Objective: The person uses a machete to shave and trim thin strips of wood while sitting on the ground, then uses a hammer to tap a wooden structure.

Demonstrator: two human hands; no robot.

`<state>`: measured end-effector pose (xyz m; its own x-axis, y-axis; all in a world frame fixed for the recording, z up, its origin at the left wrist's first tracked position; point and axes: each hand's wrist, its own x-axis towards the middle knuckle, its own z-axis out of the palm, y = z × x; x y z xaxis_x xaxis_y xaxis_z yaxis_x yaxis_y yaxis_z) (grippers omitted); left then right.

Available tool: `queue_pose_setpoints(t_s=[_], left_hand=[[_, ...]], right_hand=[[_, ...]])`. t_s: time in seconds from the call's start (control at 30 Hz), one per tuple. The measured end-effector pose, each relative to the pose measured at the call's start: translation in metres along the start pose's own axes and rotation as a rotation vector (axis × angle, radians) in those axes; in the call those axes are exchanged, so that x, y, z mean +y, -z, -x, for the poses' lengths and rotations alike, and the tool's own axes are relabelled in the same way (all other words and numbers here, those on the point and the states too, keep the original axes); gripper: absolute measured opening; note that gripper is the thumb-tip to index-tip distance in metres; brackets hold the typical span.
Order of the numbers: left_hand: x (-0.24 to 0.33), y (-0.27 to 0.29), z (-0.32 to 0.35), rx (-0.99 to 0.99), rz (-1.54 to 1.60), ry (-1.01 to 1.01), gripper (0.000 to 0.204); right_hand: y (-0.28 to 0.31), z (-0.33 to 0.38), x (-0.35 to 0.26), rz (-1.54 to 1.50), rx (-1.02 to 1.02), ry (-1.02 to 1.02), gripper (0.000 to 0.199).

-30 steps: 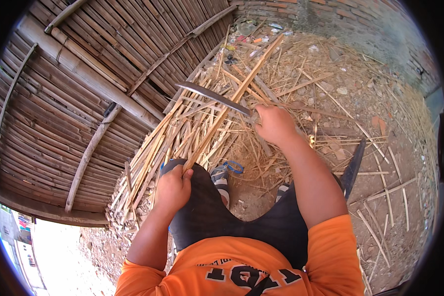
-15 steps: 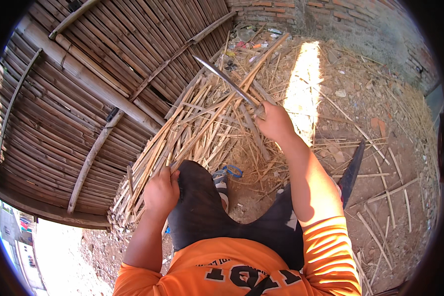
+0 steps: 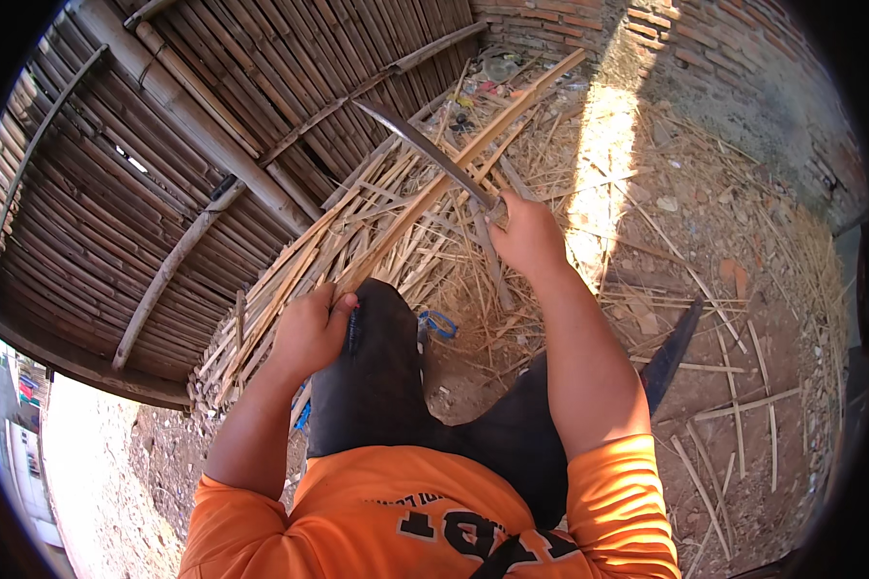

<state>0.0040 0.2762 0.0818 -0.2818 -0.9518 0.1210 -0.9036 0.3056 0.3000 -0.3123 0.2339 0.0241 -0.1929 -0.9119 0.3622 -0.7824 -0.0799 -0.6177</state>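
Beside my left knee, my left hand (image 3: 309, 331) is closed around the near end of a long bamboo strip (image 3: 410, 212). The strip slants up and away to the right, over the pile of split bamboo. My right hand (image 3: 529, 234) grips the handle of a machete (image 3: 433, 154) with a long, slightly curved blade. Its blade points to the upper left and crosses the strip; whether the edge touches it I cannot tell. The handle is mostly hidden in my fist.
Split bamboo pieces (image 3: 357, 232) lie heaped by the slatted bamboo wall (image 3: 77, 222) on the left. A brick wall (image 3: 705, 58) stands at the back. A dark flat blade-like piece (image 3: 674, 352) lies right of my arm. Thin strips (image 3: 739, 425) are scattered on the dirt.
The strip has turned so its broad face shows more. My right hand and the machete have shifted slightly left, and the whole view has moved a little.
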Motion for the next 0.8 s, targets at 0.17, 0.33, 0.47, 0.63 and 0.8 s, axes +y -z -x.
queue_pose_setpoints(t_s=[0.17,0.33,0.47,0.63,0.8], left_hand=[[0.012,-0.004,-0.008,-0.072,0.232,0.007,0.041],[0.008,-0.015,0.000,-0.081,0.334,-0.023,0.042],[0.012,0.004,0.012,-0.139,0.223,0.104,0.041],[0.015,0.013,0.013,-0.199,0.324,0.196,0.040],[-0.008,-0.008,0.008,-0.168,0.313,0.108,0.042]], right_hand=[[-0.016,0.017,-0.021,0.054,-0.095,0.291,0.037],[-0.017,0.030,-0.039,0.124,-0.116,0.497,0.031],[-0.003,0.014,-0.001,0.039,-0.002,0.174,0.034],[0.004,0.012,0.001,-0.007,-0.027,0.029,0.037],[-0.003,0.022,-0.036,0.141,-0.260,0.341,0.032]])
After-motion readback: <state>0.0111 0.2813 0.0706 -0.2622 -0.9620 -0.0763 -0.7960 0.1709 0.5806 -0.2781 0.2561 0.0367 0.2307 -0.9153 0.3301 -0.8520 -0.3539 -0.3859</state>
